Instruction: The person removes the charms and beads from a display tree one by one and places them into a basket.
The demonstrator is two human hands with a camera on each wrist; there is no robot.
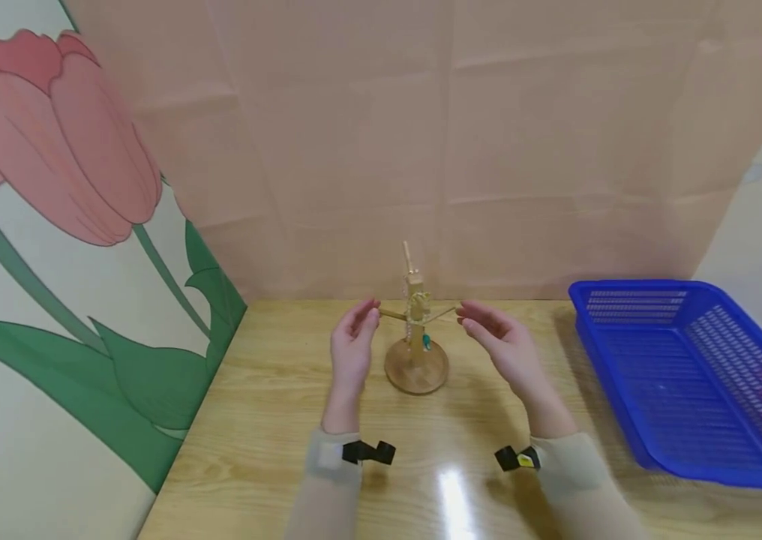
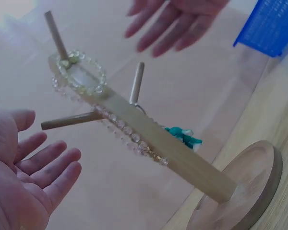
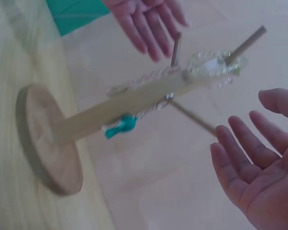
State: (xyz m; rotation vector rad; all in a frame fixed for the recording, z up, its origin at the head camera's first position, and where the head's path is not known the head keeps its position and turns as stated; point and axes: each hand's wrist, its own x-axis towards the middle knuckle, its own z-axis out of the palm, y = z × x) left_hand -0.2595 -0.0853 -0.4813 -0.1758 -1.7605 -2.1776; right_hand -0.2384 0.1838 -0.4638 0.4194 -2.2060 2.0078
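A wooden stand (image 1: 416, 352) stood upright on the counter (image 1: 273, 420) between the two hands, with a clear bead bracelet (image 2: 81, 72) looped over its post below the top peg, apparently so it could hang freely. The left hand (image 1: 352, 347) and right hand (image 1: 501, 343) flanked the side pegs, palms facing inward, fingers (image 2: 48, 167) relaxed and spread, gripping nothing. A small teal charm (image 3: 120, 125) dangled lower on the post. A blue basket (image 1: 691, 375) sat well beyond the right fingers; nothing blocked either hand.
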